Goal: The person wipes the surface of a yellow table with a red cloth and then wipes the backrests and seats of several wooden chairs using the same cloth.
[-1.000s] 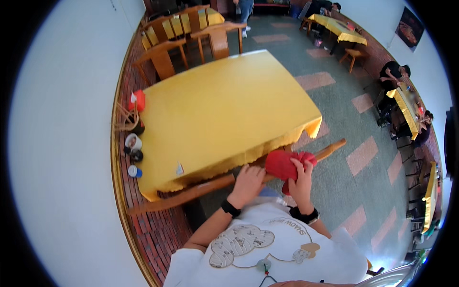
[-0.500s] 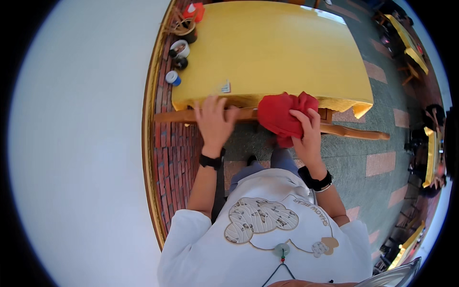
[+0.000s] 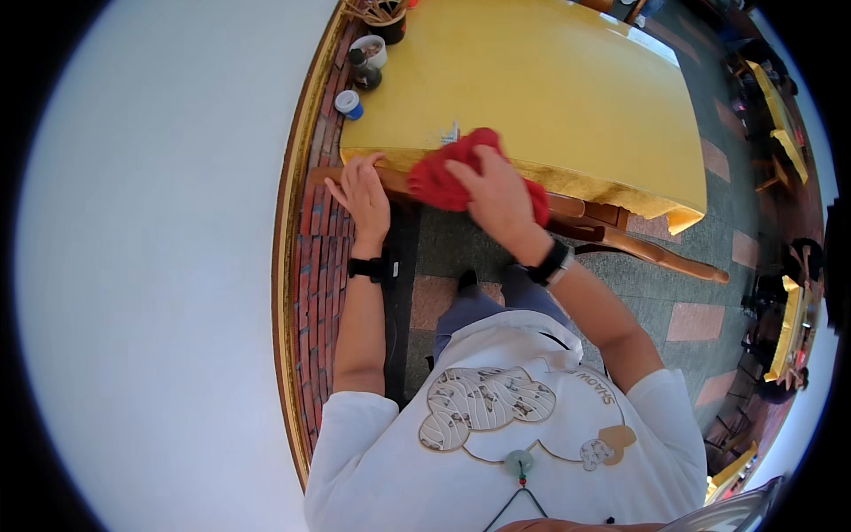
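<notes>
My right hand (image 3: 505, 202) is closed on a crumpled red cloth (image 3: 436, 180) and presses it against a wooden chair's top rail (image 3: 394, 182) at the table's near edge. The cloth hides part of that rail. At the rail's left end, by the brick wall, my left hand (image 3: 363, 202) rests with fingers spread and nothing in it. A second chair's curved rail (image 3: 667, 257) extends to the right. Behind both hands stands a table with a shiny yellow cover (image 3: 550, 80).
Along the table's left edge are a blue-and-white cup (image 3: 349, 105), a dark bottle (image 3: 365, 73), a white bowl (image 3: 376, 53) and a dark pot of sticks (image 3: 388, 27). A brick wall (image 3: 324, 293) borders my left. Other yellow-covered tables (image 3: 784, 328) stand far right.
My right hand has moved left with the red cloth, nearer my left hand. My left hand has shifted slightly left along the rail. The view has shifted, and the right-hand rail sits more slanted.
</notes>
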A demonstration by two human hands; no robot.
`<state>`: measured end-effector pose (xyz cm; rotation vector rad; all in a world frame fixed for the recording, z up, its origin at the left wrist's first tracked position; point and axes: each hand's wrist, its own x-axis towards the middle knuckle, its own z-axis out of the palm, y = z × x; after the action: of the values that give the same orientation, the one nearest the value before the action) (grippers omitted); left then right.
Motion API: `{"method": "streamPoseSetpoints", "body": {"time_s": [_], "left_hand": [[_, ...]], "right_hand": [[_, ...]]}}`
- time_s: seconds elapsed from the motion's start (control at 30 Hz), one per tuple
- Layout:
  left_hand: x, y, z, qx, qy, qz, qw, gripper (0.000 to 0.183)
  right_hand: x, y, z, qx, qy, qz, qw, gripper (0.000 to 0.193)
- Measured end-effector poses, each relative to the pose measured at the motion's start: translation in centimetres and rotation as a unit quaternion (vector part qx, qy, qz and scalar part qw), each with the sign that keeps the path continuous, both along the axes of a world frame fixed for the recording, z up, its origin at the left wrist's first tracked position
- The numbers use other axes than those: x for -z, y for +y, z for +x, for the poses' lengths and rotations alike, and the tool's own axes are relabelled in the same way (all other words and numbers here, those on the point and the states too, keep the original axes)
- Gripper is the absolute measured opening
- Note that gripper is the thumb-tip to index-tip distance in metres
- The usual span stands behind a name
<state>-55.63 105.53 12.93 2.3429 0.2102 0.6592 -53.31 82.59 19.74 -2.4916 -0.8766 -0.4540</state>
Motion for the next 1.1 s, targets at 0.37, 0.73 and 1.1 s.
{"method": "streamPoseSetpoints", "body": {"time_s": [0.37,0.73,1.1], "left_hand": [[0.6,5.4,0.4,-0.075,-0.078,0.093,0.990,0.038],[2.1,7.6,-0.3,-0.036,0.034,-0.067,0.997,0.052],[-28.1,-5.0,-6.2,0.414,-0.167,-0.332,0.831,0.056]], "right_hand": [[-2.5,-7.1,-1.3,0.013,0.076,-0.025,0.997,0.056],[-0.9,0.1,-0.9,-0.066,0.046,0.058,0.995,0.030],[-1.4,3.6,0.8,-0.022,0.121,0.053,0.991,0.037]]}}
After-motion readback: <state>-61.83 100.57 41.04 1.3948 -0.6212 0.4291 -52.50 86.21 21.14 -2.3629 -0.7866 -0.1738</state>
